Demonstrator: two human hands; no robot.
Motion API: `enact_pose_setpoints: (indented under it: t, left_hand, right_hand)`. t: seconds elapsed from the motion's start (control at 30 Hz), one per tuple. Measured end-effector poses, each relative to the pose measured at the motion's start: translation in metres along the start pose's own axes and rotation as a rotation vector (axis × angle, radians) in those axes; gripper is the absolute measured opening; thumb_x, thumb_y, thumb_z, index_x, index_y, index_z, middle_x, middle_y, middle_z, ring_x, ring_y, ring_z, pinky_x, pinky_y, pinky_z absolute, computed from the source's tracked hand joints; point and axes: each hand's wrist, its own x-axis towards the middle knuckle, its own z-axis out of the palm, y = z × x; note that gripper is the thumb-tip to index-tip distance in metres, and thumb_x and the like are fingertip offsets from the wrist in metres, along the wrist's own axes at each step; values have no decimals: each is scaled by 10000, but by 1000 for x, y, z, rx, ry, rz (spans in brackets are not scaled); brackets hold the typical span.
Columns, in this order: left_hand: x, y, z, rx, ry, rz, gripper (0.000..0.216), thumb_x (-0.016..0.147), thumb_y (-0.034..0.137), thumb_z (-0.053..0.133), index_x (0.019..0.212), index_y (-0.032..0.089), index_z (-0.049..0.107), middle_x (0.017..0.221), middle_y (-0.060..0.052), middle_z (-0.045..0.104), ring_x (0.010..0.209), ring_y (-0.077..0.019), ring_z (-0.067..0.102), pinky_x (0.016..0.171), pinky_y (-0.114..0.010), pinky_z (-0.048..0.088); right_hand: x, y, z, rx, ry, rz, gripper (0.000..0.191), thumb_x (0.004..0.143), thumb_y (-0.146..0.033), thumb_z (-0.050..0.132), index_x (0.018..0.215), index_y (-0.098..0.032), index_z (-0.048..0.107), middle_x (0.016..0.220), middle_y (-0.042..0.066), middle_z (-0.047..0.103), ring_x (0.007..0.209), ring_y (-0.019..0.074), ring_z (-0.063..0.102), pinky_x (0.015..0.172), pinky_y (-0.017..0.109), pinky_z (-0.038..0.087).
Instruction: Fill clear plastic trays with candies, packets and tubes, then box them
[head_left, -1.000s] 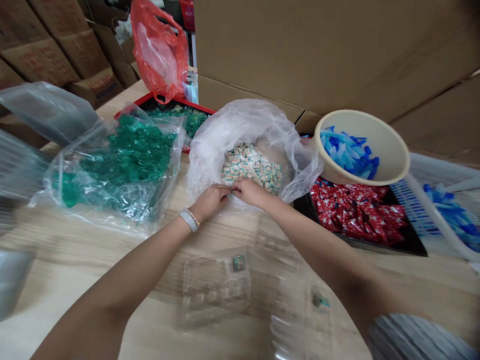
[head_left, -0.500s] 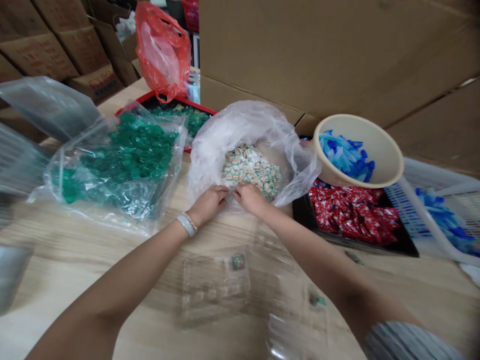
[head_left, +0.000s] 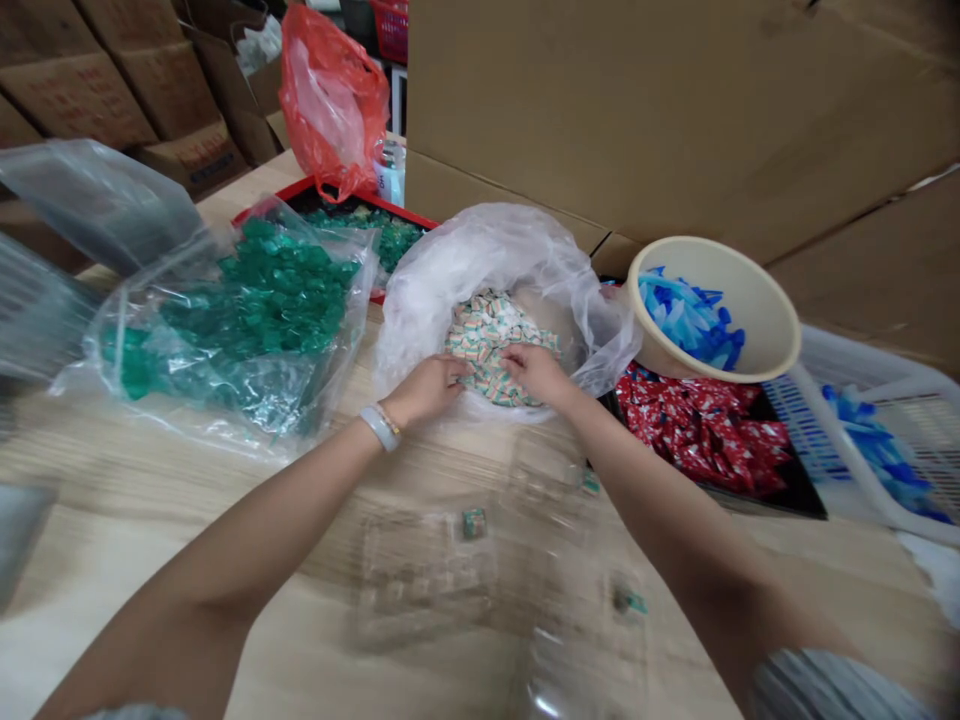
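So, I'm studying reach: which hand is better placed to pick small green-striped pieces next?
Probably the right hand: it is further over the pieces; the left hand sits at their left edge.

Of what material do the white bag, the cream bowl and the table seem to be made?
White bag: probably thin plastic film, softly shiny; it crumples and looks translucent.
Cream bowl: likely rigid plastic, smooth; even colour, rounded rim.
Table: pale wood or wood-look laminate; grain-like streaks, though blurred.
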Motion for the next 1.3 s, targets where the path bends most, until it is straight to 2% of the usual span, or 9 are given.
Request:
enact_pose_setpoints:
  t: [0.17, 0.37, 0.57, 0.73, 0.87, 0.97, 1.1, 1.2, 1.3]
  left_hand:
    - [20, 0, -1, 108, -4, -26, 229, 717, 147, 495, 885, 115, 647, 968, -95, 640, 912, -198, 581, 859, -296, 426]
    - [10, -6, -2, 152, -71, -42, 207, 700, 108, 473, 799, 131, 653, 976, -97, 625, 943, -190, 569, 851, -274, 429]
    - [11, -9, 1, 147, -79, -8, 160, 712, 122, 482, 744, 116, 639, 994, -122, 616, 962, -196, 559, 866, -283, 423]
    - [7, -9, -1, 146, -78, 10, 156, 713, 101, 473, 734, 125, 626, 984, -108, 617, 997, -186, 539, 878, -282, 417]
    - [1, -9, -2, 130, -62, 32, 170, 706, 88, 481, 778, 100, 635, 979, -126, 605, 1018, -194, 520, 898, -277, 398]
    - [-3, -10, -4, 114, -6, -3, 200, 713, 99, 484, 831, 102, 645, 967, -115, 587, 902, -181, 556, 840, -270, 427]
    - [-8, -12, -5, 122, 10, -57, 242, 718, 91, 465, 865, 135, 653, 904, -81, 592, 795, -160, 566, 780, -261, 442]
    - [-10, -12, -5, 131, -7, -83, 253, 718, 88, 462, 874, 142, 654, 904, -74, 599, 805, -158, 564, 791, -253, 435]
    - [-11, -12, -4, 128, -9, -89, 255, 718, 90, 466, 883, 143, 652, 906, -69, 599, 819, -156, 562, 802, -246, 429]
  right_hand:
    - [17, 0, -5, -7, -26, -41, 114, 736, -154, 488, 728, -140, 602, 634, 4, 549, 611, 118, 470, 607, 227, 354]
    - [34, -19, 17, -224, -163, -102, 157, 758, -139, 469, 729, -125, 623, 744, 57, 602, 739, 148, 516, 688, 236, 358]
    - [41, -27, 19, -386, -170, -77, 192, 767, -115, 426, 865, -140, 589, 840, 76, 606, 791, 161, 523, 685, 233, 357]
    - [33, -29, 23, -492, -167, -105, 212, 794, -122, 385, 865, -139, 584, 878, 109, 577, 778, 189, 520, 666, 270, 366]
    - [26, -30, 24, -486, -91, -140, 207, 792, -126, 384, 851, -157, 580, 924, 102, 550, 813, 186, 499, 686, 271, 374]
    - [32, -31, 22, -358, -51, -158, 167, 773, -131, 426, 835, -144, 580, 873, 77, 557, 804, 163, 499, 699, 248, 379]
    - [47, -32, 29, -206, -185, -93, 163, 754, -143, 475, 869, -143, 589, 738, 21, 576, 683, 125, 509, 651, 219, 381]
    - [51, -35, 39, -286, -223, -68, 164, 748, -134, 475, 840, -145, 610, 789, 48, 591, 735, 140, 521, 677, 229, 377]
    - [46, -40, 45, -376, -180, -20, 175, 755, -133, 445, 807, -142, 611, 848, 80, 580, 765, 163, 518, 683, 253, 376]
